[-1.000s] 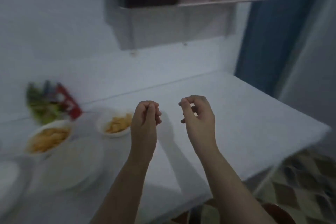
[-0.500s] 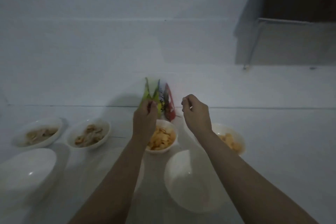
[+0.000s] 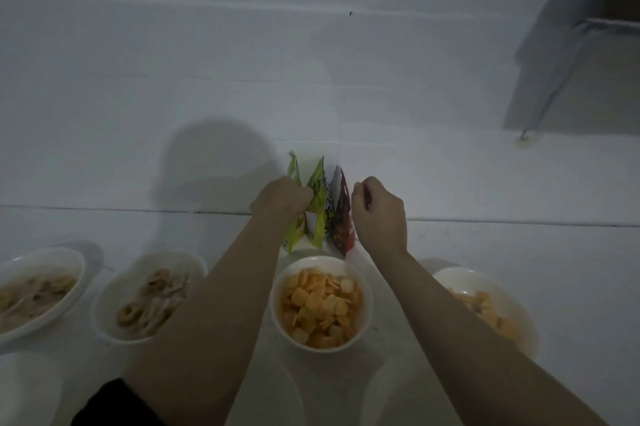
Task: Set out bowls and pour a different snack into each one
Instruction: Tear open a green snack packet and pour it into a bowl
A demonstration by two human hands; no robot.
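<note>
Your left hand (image 3: 281, 199) has reached the green snack packet (image 3: 313, 209) and now grips it, upright against the wall at the table's far edge; your right hand (image 3: 379, 214) hovers curled and empty just right of the red packet (image 3: 343, 218)

Layout: bags behind bowls

I see four filled bowls in a row: far-left bowl (image 3: 38, 287), next bowl (image 3: 149, 294), middle bowl (image 3: 322, 302), right bowl (image 3: 491, 308). Snack bags (image 3: 320, 209) stand behind the middle bowl, against the wall (image 3: 242, 62).
</note>
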